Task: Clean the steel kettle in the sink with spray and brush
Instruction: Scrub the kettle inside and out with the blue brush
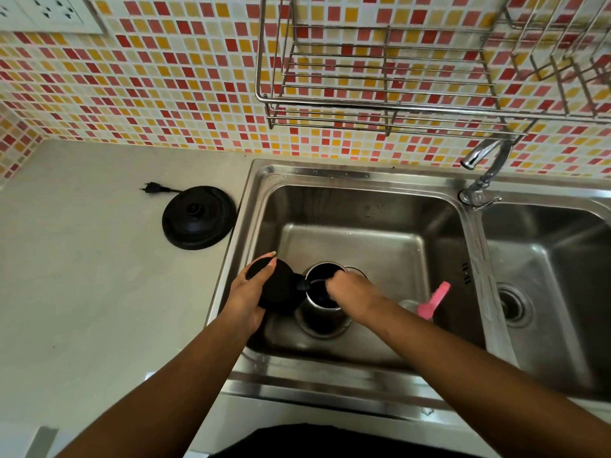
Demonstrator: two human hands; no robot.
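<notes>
The steel kettle (319,312) stands upright on the floor of the left sink basin (357,213), its mouth facing up. Its black hinged lid (276,289) is swung open to the left, and my left hand (248,292) grips that lid from the left side. My right hand (352,290) is closed over the kettle's rim with its fingers reaching into the opening; what it holds is hidden. A spray bottle with a pink trigger head (433,300) lies in the basin just right of my right wrist.
The black kettle base (198,217) with its plug (152,188) sits on the grey counter left of the sink. A chrome tap (482,166) stands between the two basins. The right basin (545,292) has a drain. A wire dish rack (396,77) hangs on the tiled wall.
</notes>
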